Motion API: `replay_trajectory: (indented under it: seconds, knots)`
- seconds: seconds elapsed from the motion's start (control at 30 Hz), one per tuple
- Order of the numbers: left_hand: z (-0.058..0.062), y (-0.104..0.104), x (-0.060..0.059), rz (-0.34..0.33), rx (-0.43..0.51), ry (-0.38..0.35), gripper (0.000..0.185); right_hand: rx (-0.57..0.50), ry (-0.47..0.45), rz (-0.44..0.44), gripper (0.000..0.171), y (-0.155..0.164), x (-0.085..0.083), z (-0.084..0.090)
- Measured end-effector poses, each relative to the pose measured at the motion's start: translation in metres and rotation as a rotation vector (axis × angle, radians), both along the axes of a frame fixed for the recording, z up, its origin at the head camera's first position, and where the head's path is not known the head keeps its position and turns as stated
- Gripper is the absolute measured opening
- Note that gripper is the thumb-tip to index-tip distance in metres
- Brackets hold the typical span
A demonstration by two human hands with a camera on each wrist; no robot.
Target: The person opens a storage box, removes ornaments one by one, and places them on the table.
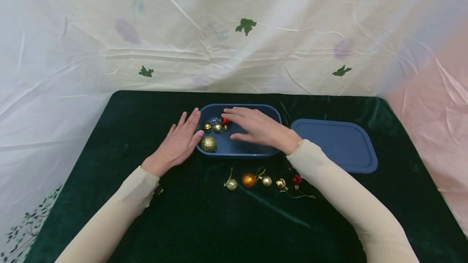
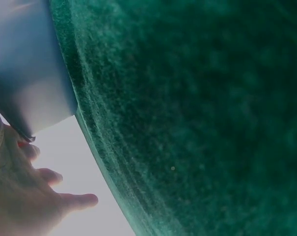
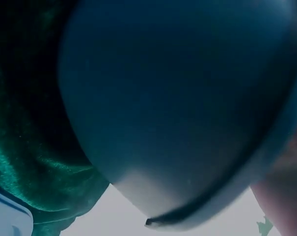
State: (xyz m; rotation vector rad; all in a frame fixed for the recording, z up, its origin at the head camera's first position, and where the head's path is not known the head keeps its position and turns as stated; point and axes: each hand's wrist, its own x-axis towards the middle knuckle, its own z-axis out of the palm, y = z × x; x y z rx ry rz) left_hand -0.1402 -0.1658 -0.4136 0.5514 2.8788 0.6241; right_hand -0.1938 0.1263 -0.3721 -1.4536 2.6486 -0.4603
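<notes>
While both hands sit at the box, the scene reads so:

Box: blue tub (image 1: 252,149), lid off, on a green cloth (image 1: 204,222) near the table's far middle; its wall also fills the right wrist view (image 3: 177,113) and shows at the top left of the left wrist view (image 2: 25,64).
Left hand: (image 1: 179,143) lies flat on the cloth, fingers straight and together, their tips against the box's left wall; it holds nothing.
Right hand: (image 1: 256,127) hovers over the inside of the box, palm down, fingers stretched out towards the left end; whether the fingertips pinch anything cannot be told.
In the box: a large gold bauble (image 1: 208,144) at the near left corner, two small gold ones (image 1: 213,127) and a red one (image 1: 225,121) just under the right fingertips.
On the cloth: a row of baubles (image 1: 263,182) just in front of the box, silver, orange, gold and red, with strings.
Lid: (image 1: 334,145) flat on the cloth, just right of the box.
Backdrop: white sheet (image 1: 234,31) with green prints.
</notes>
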Motion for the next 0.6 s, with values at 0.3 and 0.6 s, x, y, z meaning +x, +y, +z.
replay_trajectory:
  seconds: [0.3,0.6]
  knots:
    - [0.001,-0.002,0.001,0.006,-0.001,-0.020,0.068,0.034,-0.063,-0.015,0.068,-0.014,-0.013,-0.006]
    - [0.001,-0.002,0.001,0.004,0.008,-0.025,0.069,0.065,-0.172,-0.081,0.064,-0.024,-0.022,-0.009]
